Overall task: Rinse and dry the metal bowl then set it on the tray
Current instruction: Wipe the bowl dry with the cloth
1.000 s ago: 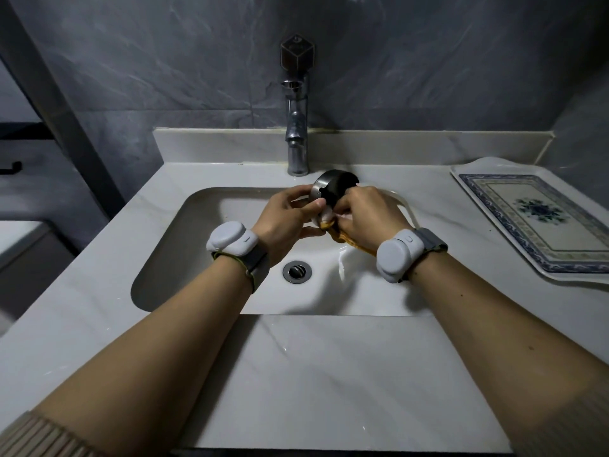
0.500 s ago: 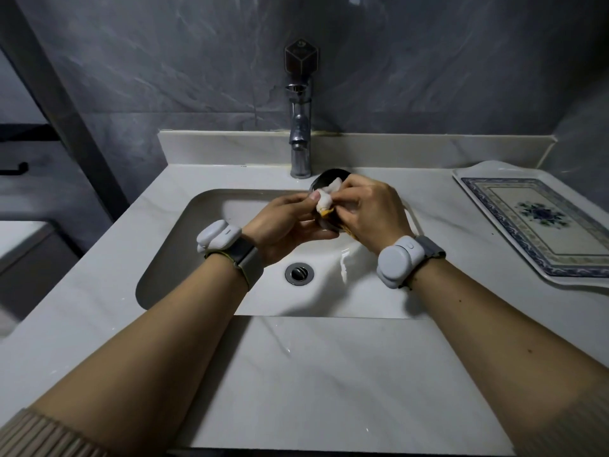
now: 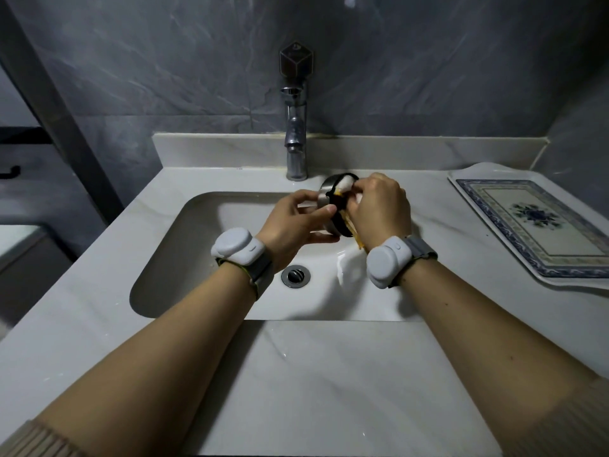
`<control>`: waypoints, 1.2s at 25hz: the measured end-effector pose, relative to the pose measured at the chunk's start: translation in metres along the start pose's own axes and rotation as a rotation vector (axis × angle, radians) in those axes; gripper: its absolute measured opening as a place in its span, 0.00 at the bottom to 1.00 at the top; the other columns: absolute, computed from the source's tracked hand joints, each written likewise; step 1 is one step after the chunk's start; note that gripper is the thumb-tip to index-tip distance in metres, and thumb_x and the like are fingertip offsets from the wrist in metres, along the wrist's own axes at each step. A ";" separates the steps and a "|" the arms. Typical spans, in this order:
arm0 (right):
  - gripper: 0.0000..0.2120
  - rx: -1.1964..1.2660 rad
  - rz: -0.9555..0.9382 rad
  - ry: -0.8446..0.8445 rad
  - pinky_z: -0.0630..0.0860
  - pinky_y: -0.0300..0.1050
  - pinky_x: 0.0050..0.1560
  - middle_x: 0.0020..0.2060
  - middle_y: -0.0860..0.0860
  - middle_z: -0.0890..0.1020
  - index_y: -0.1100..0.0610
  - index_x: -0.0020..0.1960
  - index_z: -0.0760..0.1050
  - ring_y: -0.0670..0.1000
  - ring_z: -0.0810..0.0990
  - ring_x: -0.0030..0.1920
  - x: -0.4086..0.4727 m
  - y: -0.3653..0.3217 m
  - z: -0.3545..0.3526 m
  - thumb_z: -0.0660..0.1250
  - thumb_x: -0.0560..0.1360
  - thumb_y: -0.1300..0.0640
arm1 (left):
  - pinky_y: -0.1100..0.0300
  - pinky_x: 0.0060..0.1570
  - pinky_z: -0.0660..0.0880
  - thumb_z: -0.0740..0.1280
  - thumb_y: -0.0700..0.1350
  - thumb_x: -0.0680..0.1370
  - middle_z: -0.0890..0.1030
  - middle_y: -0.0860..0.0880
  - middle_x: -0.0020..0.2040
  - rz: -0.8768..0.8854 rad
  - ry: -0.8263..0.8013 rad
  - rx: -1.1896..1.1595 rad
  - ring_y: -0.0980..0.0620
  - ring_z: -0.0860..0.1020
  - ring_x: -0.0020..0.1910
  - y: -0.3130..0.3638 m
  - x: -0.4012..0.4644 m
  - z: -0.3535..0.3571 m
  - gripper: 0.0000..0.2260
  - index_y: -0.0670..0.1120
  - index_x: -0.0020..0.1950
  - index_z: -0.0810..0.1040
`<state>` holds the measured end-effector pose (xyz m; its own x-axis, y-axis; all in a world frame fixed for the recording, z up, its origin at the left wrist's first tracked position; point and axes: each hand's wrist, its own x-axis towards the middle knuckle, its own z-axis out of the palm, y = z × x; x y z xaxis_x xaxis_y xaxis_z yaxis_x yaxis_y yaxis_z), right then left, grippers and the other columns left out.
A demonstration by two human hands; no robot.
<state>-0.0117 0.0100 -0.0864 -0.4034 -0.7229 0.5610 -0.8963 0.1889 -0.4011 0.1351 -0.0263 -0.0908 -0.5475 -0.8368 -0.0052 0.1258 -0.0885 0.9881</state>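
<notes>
A small metal bowl point(image 3: 327, 190) is held tilted on its side above the sink basin point(image 3: 197, 245), just in front of the faucet. My left hand point(image 3: 293, 222) grips its outer wall from the left. My right hand point(image 3: 379, 209) holds a white and yellow cloth point(image 3: 346, 185), pushing it into the bowl's dark opening; a yellow corner of the cloth hangs below my right wrist. The patterned tray point(image 3: 540, 225) lies on the counter at the right, with nothing on it.
A chrome faucet point(image 3: 295, 133) stands at the back of the basin, no water running. The drain point(image 3: 295, 275) sits in the basin under my wrists. White marble counter point(image 3: 329, 384) stretches in front. Dark tiled wall rises behind.
The bowl has turned in my hands, showing more of its steel side. My right hand has shifted the cloth around the rim, and both hands sit slightly farther from me.
</notes>
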 end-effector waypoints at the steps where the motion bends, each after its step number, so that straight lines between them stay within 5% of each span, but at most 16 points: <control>1: 0.09 -0.014 0.046 -0.044 0.75 0.48 0.39 0.45 0.58 0.82 0.58 0.46 0.83 0.63 0.80 0.44 0.001 0.001 0.000 0.64 0.74 0.59 | 0.40 0.50 0.82 0.67 0.34 0.79 0.81 0.35 0.50 0.021 0.019 0.025 0.37 0.82 0.46 -0.001 0.000 0.000 0.12 0.33 0.61 0.73; 9: 0.05 -0.031 -0.076 -0.295 0.71 0.43 0.33 0.39 0.54 0.84 0.55 0.40 0.83 0.57 0.79 0.36 -0.004 -0.001 0.000 0.71 0.69 0.55 | 0.39 0.56 0.79 0.69 0.33 0.77 0.83 0.37 0.58 0.071 0.064 0.096 0.39 0.82 0.56 0.001 0.001 -0.005 0.14 0.39 0.62 0.76; 15: 0.07 -0.017 -0.319 -0.202 0.66 0.43 0.36 0.42 0.51 0.82 0.51 0.44 0.86 0.57 0.79 0.40 -0.002 0.004 0.000 0.69 0.73 0.53 | 0.41 0.56 0.80 0.68 0.37 0.79 0.82 0.38 0.52 0.005 0.047 0.044 0.40 0.82 0.49 0.001 0.003 -0.009 0.12 0.38 0.62 0.74; 18: 0.06 0.028 -0.372 -0.157 0.74 0.47 0.36 0.42 0.49 0.82 0.50 0.46 0.86 0.57 0.80 0.40 -0.003 0.001 0.001 0.70 0.73 0.52 | 0.40 0.55 0.80 0.65 0.40 0.81 0.81 0.37 0.49 -0.069 0.019 0.011 0.40 0.82 0.45 0.003 0.003 -0.010 0.11 0.36 0.61 0.74; 24: 0.06 0.089 -0.275 0.059 0.76 0.49 0.38 0.45 0.53 0.83 0.54 0.48 0.85 0.58 0.81 0.43 -0.008 -0.004 -0.003 0.70 0.73 0.58 | 0.49 0.49 0.83 0.61 0.42 0.83 0.82 0.35 0.50 -0.104 -0.129 -0.006 0.40 0.85 0.46 0.008 -0.002 -0.005 0.14 0.32 0.60 0.76; 30: 0.09 -0.078 -0.017 0.033 0.68 0.46 0.40 0.50 0.57 0.81 0.59 0.50 0.82 0.62 0.81 0.47 -0.003 -0.008 -0.002 0.65 0.77 0.57 | 0.38 0.50 0.81 0.65 0.39 0.81 0.81 0.34 0.49 -0.006 0.015 0.082 0.38 0.83 0.43 0.004 -0.002 0.004 0.11 0.35 0.61 0.73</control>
<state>-0.0039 0.0119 -0.0829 -0.3929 -0.7041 0.5915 -0.9141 0.2294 -0.3343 0.1338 -0.0227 -0.0865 -0.5357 -0.8443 -0.0129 0.0540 -0.0495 0.9973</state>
